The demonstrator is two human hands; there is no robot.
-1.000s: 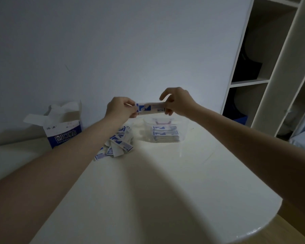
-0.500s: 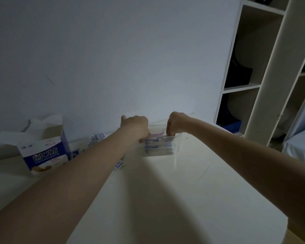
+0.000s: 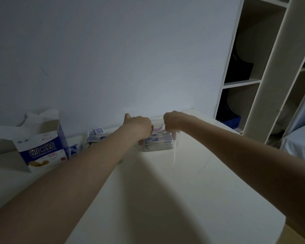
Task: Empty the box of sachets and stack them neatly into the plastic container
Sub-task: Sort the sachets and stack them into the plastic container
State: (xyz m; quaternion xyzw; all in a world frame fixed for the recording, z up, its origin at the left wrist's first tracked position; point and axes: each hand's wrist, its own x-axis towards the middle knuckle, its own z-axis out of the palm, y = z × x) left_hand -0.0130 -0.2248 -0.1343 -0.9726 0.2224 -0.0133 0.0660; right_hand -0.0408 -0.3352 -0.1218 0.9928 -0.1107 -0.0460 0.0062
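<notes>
Both hands, left hand (image 3: 139, 126) and right hand (image 3: 173, 120), reached into the clear plastic container (image 3: 174, 145) on the white desk (image 3: 165, 191); curled fingers (image 3: 173, 136) pressed the blue-and-white sachet stack (image 3: 158, 140), long axis lying left-right.

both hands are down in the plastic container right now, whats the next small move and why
Probably let go and lift both hands out, then reach left for more. The left hand and right hand have their fingers down inside the container at the stack of sachets, while loose sachets wait on the table beside the box.
</notes>
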